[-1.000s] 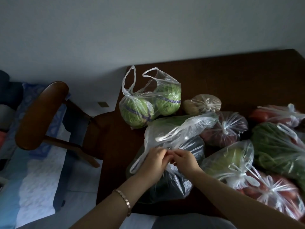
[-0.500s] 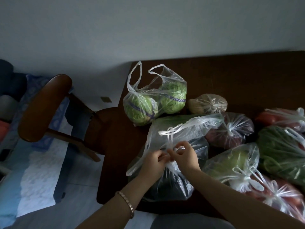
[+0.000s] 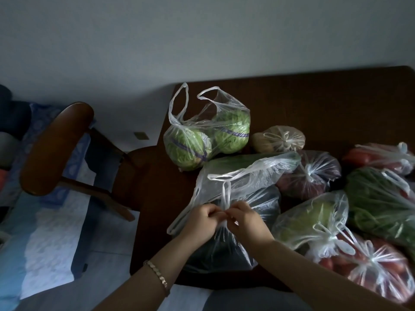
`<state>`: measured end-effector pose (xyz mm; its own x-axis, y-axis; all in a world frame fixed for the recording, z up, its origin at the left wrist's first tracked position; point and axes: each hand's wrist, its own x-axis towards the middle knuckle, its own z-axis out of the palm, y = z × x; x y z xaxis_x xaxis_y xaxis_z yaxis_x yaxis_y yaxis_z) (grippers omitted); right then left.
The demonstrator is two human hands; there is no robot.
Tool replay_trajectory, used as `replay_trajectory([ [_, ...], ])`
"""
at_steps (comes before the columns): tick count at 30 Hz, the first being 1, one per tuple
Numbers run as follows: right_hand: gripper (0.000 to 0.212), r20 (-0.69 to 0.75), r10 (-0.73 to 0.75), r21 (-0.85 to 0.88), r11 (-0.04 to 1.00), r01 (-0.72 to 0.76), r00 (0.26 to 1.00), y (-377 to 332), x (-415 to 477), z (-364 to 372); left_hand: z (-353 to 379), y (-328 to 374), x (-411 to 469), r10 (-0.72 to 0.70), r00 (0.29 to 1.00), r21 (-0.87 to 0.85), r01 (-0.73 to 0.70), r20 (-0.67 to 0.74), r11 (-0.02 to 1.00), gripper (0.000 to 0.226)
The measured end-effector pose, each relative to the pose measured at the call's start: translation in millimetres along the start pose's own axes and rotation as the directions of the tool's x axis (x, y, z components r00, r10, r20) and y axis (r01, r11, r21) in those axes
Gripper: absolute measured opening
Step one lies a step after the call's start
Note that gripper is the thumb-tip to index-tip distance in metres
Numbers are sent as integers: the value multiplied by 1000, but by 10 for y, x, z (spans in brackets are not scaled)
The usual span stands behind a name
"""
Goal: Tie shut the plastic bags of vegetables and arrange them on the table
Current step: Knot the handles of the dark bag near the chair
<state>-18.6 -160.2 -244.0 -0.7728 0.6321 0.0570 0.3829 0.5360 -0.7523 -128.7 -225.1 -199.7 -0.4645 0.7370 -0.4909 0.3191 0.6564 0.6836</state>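
Observation:
A clear bag of dark vegetables (image 3: 258,203) lies near the front left corner of the dark wooden table (image 3: 314,104). My left hand (image 3: 201,221) and my right hand (image 3: 243,218) meet over its gathered neck, each pinching a handle strip. One handle loop (image 3: 221,178) stands up above my fingers. Behind it an untied bag with two green cabbages (image 3: 208,135) sits with its handles upright. Tied bags lie to the right: a pale one (image 3: 280,139), a purplish one (image 3: 312,176), a light green one (image 3: 312,218), red ones (image 3: 368,265).
A leafy green bag (image 3: 386,198) and another red bag (image 3: 381,157) lie at the right edge. A wooden chair (image 3: 56,147) stands left of the table, with blue bedding (image 3: 40,232) beyond it. The far half of the table is bare.
My hands have drawn closer together at the bag's neck, and the handle loop now stands upright above them. The view has shifted slightly.

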Motion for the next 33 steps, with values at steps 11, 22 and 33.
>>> replay_trajectory([
  [11, 25, 402, 394, 594, 575, -563, 827, -10, 121, -310, -34, -50, -12, 152, 988, -42, -153, -42, 987, 9],
  [22, 21, 69, -24, 84, 996, 18, 997, 110, 41, -191, 77, -24, -15, -173, 973, -331, 215, 152, 919, 18],
  [33, 21, 250, 231, 22, 970, -244, 940, -9, 123, -177, 125, -85, -48, -46, 997, -298, 62, 58, 953, 13],
])
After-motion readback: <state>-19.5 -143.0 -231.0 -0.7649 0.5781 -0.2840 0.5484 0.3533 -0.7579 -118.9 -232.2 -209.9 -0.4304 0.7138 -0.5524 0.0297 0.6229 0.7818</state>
